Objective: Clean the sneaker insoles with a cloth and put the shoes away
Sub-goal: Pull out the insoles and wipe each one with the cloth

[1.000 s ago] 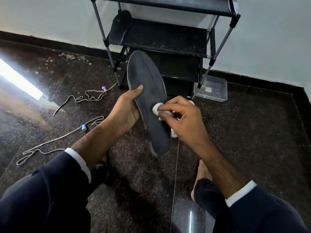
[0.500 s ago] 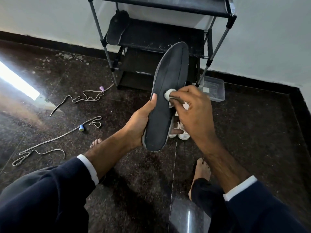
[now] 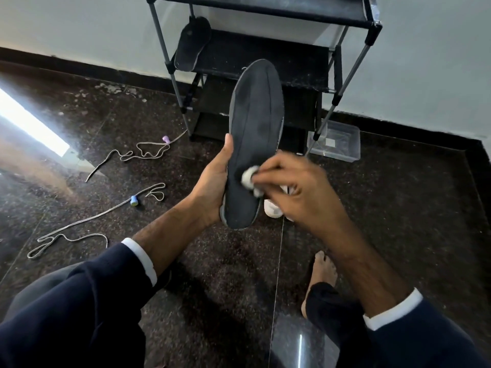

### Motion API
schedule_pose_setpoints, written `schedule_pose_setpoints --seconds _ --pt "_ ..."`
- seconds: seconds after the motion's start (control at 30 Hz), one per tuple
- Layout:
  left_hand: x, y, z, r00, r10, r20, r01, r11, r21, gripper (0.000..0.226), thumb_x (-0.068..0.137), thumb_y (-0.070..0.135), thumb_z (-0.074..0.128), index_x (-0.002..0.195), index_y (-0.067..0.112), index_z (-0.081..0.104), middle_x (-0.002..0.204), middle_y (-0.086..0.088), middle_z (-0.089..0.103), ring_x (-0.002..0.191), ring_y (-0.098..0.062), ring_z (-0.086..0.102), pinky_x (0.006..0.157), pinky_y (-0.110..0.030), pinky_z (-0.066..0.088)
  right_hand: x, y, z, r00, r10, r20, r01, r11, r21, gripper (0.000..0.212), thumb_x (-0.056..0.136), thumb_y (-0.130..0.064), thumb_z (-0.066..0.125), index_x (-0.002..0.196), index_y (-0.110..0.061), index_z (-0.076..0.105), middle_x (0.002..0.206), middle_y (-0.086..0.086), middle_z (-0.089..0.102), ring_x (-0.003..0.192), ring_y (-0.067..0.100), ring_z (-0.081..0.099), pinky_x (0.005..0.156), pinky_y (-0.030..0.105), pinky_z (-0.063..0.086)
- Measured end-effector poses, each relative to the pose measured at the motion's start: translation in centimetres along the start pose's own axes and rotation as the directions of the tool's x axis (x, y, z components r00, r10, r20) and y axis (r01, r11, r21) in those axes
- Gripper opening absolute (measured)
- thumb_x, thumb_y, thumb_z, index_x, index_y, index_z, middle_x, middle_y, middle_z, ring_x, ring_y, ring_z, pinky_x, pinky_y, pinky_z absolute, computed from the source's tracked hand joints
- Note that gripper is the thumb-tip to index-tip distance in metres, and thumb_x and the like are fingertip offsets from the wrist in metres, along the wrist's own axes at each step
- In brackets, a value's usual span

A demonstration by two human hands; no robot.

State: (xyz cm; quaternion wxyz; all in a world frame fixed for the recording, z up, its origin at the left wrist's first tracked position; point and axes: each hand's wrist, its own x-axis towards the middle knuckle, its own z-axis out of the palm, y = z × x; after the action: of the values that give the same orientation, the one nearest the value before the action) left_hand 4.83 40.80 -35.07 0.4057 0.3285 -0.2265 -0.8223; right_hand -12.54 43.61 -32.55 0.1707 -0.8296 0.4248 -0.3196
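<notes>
Above floor | left hand (image 3: 212, 187) grips dark upright insole (image 3: 255, 134) | blurred right hand (image 3: 295, 187) seemingly pinches cloth (image 3: 250, 179)

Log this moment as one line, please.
step: wiping insole | left hand: holds insole | right hand: pinches cloth on insole | second insole: on rack

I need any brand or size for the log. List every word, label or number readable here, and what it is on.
No text can be read.
Clear plastic box: a small pale label on it, too small to read.
Held insole: no print visible.
Insole on the rack: faint marks, too blurred to read.
Shoe rack: no label visible.
</notes>
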Motion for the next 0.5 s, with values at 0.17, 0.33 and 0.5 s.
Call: schedule_pose_setpoints --seconds 0.17,0.33,0.5 --pt "-0.1 -1.2 1.1 0.999 -0.004 -0.049 0.005 1.0 0.029 0.068 0.104 0.058 0.031 0.136 0.005 0.06 0.133 -0.016 0.065 0.119 -0.024 0.066 0.102 -0.034 0.054 0.7 0.4 1.3 0.964 0.119 -0.236 -0.162 0.972 -0.171 0.018 0.088 -0.01 0.073 0.106 -0.01 0.077 0.099 0.003 0.067 0.093 0.022 0.063 0.079 0.047 0.051" --pt "-0.5 0.6 0.1 0.999 -0.01 -0.037 0.009 1.0 -0.024 0.081 0.1 0.067 0.026 0.13 0.003 0.066 0.13 -0.021 0.066 0.123 -0.03 0.064 0.1 -0.036 0.055 -0.7 -2.5 3.6 0.994 -0.1 0.05 0.105 0.988 -0.115 0.027 0.081 0.0 0.074 0.107 -0.008 0.075 0.102 0.006 0.067 0.094 0.024 0.059 0.082 0.042 0.049" --pt "-0.1 1.5 -0.6 0.979 0.103 -0.177 -0.108 0.994 -0.014 0.072 0.102 0.063 0.027 0.117 0.009 0.072 0.123 -0.008 0.071 0.106 -0.02 0.071 0.081 -0.037 0.061 -0.8 -1.9 2.3 0.957 -0.185 0.225 0.192 0.981 -0.009 0.024 0.084 -0.001 0.072 0.104 -0.013 0.077 0.104 0.001 0.068 0.097 0.018 0.062 0.081 0.043 0.048"
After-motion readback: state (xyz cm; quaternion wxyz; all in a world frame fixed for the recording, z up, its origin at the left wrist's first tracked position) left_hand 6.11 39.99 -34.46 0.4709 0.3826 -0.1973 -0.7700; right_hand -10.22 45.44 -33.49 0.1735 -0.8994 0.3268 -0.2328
